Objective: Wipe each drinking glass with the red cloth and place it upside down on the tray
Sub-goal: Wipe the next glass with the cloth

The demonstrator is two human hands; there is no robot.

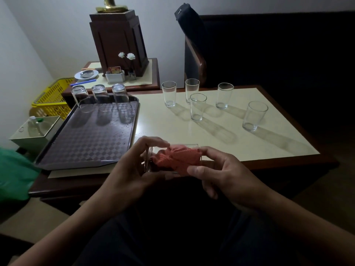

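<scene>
A clear drinking glass lies on its side between the left hand and the right hand, with the crumpled red cloth stuffed inside. Beyond the left hand, three glasses stand upside down along the far edge of the dark checkered tray. Beyond the right hand, five glasses stand upright on the counter.

Left hand curled in grip, right hand pinching

I can read no words or numbers anywhere here. The small coloured card in the white holder on the side table is too blurred to make out.
</scene>
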